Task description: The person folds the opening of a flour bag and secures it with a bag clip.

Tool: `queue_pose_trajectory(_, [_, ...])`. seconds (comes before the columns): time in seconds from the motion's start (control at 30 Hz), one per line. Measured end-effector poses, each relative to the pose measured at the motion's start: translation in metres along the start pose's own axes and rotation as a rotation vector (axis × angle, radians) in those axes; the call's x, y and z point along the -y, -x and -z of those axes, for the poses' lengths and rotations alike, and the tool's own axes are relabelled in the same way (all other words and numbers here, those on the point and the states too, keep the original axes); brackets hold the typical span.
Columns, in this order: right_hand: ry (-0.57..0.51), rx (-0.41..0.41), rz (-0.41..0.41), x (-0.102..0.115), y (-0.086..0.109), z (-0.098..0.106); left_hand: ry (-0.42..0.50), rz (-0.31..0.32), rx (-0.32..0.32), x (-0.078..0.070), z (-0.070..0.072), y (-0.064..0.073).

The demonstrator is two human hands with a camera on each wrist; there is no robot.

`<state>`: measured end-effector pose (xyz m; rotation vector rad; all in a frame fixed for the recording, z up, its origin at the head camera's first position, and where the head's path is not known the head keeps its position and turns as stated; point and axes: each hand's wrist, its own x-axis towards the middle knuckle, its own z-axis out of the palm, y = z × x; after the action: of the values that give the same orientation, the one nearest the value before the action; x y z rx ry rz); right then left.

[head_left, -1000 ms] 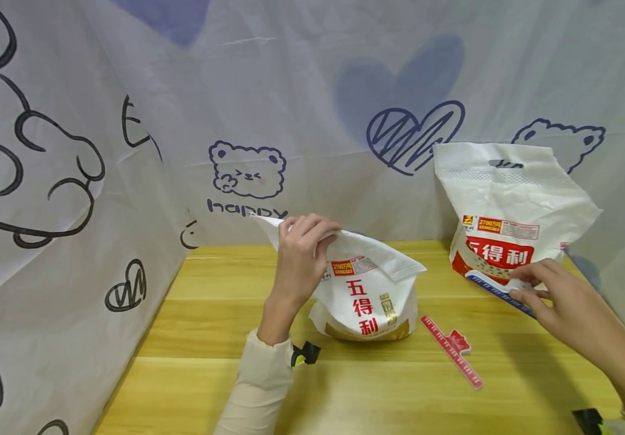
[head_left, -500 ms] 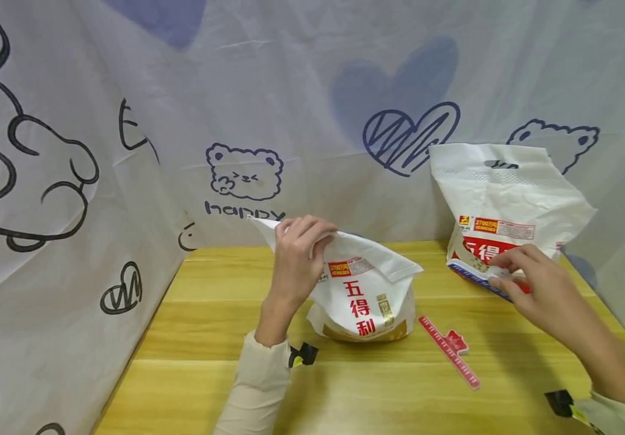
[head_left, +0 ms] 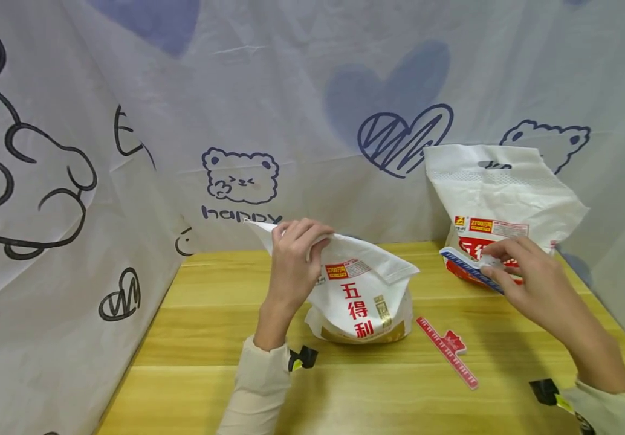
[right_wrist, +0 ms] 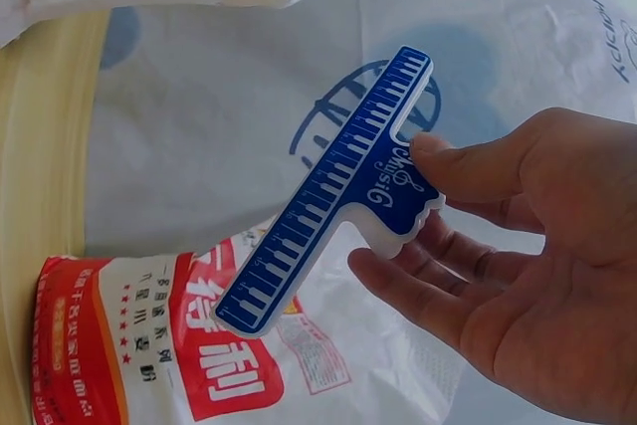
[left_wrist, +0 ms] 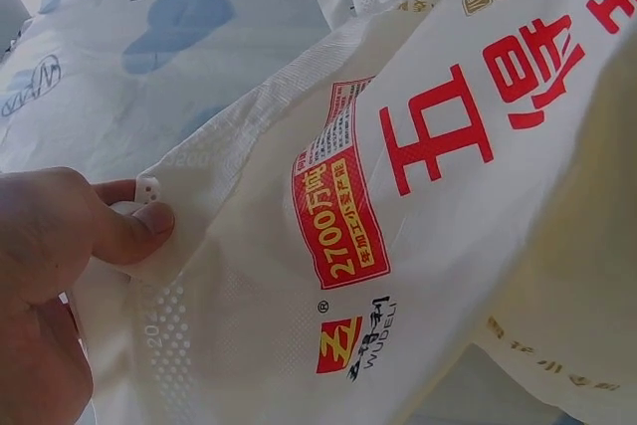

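From where I stand, the left hand (head_left: 297, 260), near the middle of the frame, pinches the top edge of the front flour bag (head_left: 340, 302), thumb on one face in the left wrist view. That hold probably explains why the bag's upper left corner rides high while the mouth slopes down to the right; its filled base sits on the table (head_left: 193, 332), likely bearing most of the weight. Right of centre, the right hand (head_left: 530, 278) pinches the blue clip (right_wrist: 328, 191) by its lettered tab between thumb and fingers, leaving the long piano-key bar free, seemingly for control; whether its jaws are parted I can't tell. The red clip (head_left: 448, 350) lies flat on the table, lower right of centre, just beside the front bag. At the right, the back flour bag (head_left: 500, 199) stands untouched near the curtain (head_left: 301, 90), apparently steadied by its contents.
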<state>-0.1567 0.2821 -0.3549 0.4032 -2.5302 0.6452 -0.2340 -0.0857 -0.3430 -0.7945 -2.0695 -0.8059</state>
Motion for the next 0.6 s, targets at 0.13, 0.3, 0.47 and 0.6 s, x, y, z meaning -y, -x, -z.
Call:
queue_pose_trajectory(0.13, [-0.018,-0.010,-0.002,0.003,-0.004,0.000,-0.001,-0.002,-0.006,0.000,0.000,0.000])
queue_pose_trajectory(0.3, [-0.069,-0.022,0.004,0.010,-0.012,-0.002,-0.010,-0.001,-0.023,0.001,0.001,0.000])
queue_pose_trajectory(0.47, [-0.098,-0.020,0.011,0.014,-0.016,-0.004,-0.004,-0.007,-0.033,0.000,0.000,0.001])
queue_pose_trajectory(0.6, [-0.122,-0.033,-0.009,0.016,-0.016,-0.005,0.000,-0.015,-0.032,-0.001,-0.003,0.001])
